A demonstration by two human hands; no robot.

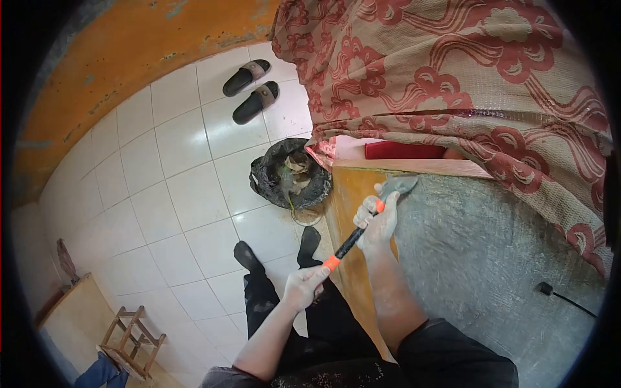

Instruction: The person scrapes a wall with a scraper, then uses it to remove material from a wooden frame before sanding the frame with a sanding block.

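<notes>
My left hand (305, 288) is closed round the lower end of a tool with a black and orange handle (350, 242). Higher up, the fingers of my right hand (379, 227) wrap the same handle just below its dusty grey head (402, 185). That head overlaps the upper left corner of a scuffed grey surface (479, 239) in this view. Pale dust coats both hands. An orange-yellow board edge (352, 194) runs along the left side of the grey surface, beneath my right hand.
A black bag-lined bin (262, 178) holding scraps stands on the white tiled floor (187, 184). Black slippers (256, 111) lie beyond it. Patterned red and beige cloth (440, 84) hangs at the far side. A black cable plug (544, 288) rests at right; a wooden stool (132, 339) stands lower left.
</notes>
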